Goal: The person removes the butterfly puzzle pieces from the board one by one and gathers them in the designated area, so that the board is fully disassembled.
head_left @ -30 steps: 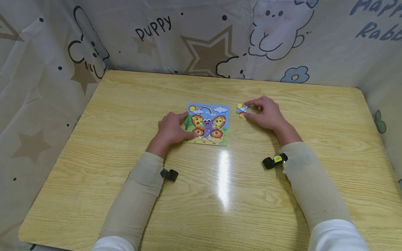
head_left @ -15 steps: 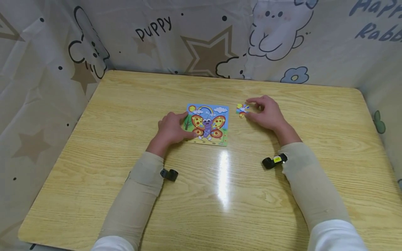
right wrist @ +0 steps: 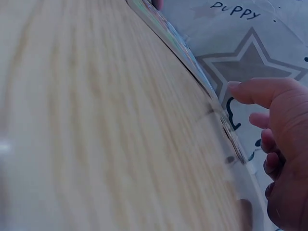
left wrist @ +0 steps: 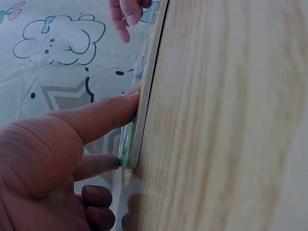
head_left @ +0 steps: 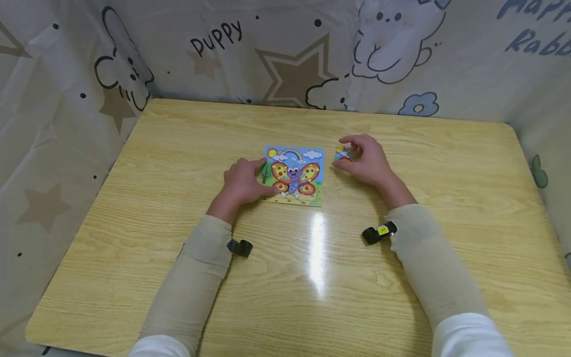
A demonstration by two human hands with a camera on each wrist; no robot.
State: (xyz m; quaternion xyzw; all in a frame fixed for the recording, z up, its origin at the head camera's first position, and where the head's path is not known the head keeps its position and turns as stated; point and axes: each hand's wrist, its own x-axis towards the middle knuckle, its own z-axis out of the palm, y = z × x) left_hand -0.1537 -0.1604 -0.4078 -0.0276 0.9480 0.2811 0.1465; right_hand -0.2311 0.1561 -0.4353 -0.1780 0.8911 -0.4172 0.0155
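A square butterfly jigsaw puzzle [head_left: 294, 173] lies flat on the table, with a sun, a rainbow and a tree in its picture. My left hand [head_left: 243, 183] holds it at the left side, the thumb on its lower left part and a finger at its left edge. To the right of the puzzle lie small coloured puzzle pieces [head_left: 342, 152], partly hidden; how many I cannot tell. My right hand [head_left: 366, 158] hovers over them, thumb and fingers apart, with nothing gripped. In the right wrist view the thumb [right wrist: 255, 91] stands clear of the table.
The wooden table [head_left: 285, 287] reaches around both forearms. A printed cloth [head_left: 178, 44] with stars and animals hangs behind it and at the sides. A wrist camera [head_left: 241, 248] sits on the left forearm, another wrist camera [head_left: 379, 232] on the right.
My right hand has loosened from the small pieces and shifted slightly left over them. The left hand and the butterfly puzzle have stayed in place.
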